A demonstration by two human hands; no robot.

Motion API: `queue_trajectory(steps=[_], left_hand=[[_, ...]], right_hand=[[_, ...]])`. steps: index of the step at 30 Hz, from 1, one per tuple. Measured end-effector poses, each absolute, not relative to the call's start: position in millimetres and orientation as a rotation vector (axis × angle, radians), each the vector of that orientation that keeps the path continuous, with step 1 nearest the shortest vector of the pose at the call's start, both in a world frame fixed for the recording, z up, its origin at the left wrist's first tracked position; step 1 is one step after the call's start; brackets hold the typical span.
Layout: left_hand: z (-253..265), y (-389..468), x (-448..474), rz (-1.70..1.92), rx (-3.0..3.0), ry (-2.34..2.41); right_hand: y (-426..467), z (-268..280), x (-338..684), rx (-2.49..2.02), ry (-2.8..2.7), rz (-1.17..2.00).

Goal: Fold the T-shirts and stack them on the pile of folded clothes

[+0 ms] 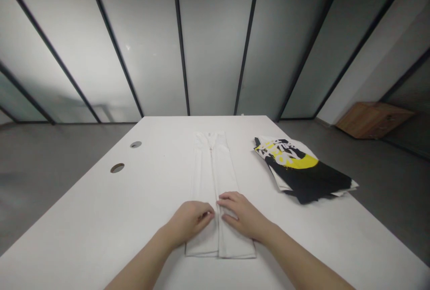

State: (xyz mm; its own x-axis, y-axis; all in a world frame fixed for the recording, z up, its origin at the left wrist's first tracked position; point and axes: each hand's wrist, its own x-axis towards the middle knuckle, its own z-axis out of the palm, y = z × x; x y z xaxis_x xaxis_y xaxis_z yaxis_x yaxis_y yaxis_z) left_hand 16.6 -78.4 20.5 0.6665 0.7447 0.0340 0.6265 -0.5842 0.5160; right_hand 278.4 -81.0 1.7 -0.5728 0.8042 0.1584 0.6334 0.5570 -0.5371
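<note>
A white shirt (pixel 225 169) lies on the table with both sides folded in, their edges meeting along a middle line. Its collar points away from me and its hem is nearest to me. My left hand (pixel 192 220) rests on the left panel, fingers curled and thumb and forefinger closed together at the middle edge. On the right panel lies my right hand (pixel 242 215), its fingers spread and their tips touching the cloth near that same edge. The cloth under both palms is hidden.
To the right on the white table (pixel 161 147) is a pile of garments (pixel 302 169), the top one printed black and yellow. Two round holes (pixel 117 168) pierce the table at the left. A wooden cabinet (pixel 364 120) stands beyond, before frosted glass panels (pixel 215 44).
</note>
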Motion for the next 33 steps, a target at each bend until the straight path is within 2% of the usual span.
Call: queue_trajectory(steps=[3,7,11,15,21,28,33], left_hand=[[6,-71,14,0.411,2.608,1.223],[-8,-74,7,0.193,2.78,1.24],[-1,-83,5,0.052,2.727,1.202],[13,-85,8,0.104,2.677,1.167],[9,-76,12,0.374,2.652,1.255],[-1,-82,22,0.08,2.679,1.325],[27,-87,22,0.191,2.629,1.307]], right_hand=[[-83,4,279,-1.18,-2.468,0.608],[-87,4,278,-1.263,-2.537,0.678],[-88,3,278,-1.336,-2.641,0.792],[-90,9,280,-1.307,-2.656,0.832],[-84,-2,281,-1.348,-2.487,0.621],[-83,-12,285,-1.52,-2.553,0.61],[-93,11,277,-1.508,-2.413,0.515]])
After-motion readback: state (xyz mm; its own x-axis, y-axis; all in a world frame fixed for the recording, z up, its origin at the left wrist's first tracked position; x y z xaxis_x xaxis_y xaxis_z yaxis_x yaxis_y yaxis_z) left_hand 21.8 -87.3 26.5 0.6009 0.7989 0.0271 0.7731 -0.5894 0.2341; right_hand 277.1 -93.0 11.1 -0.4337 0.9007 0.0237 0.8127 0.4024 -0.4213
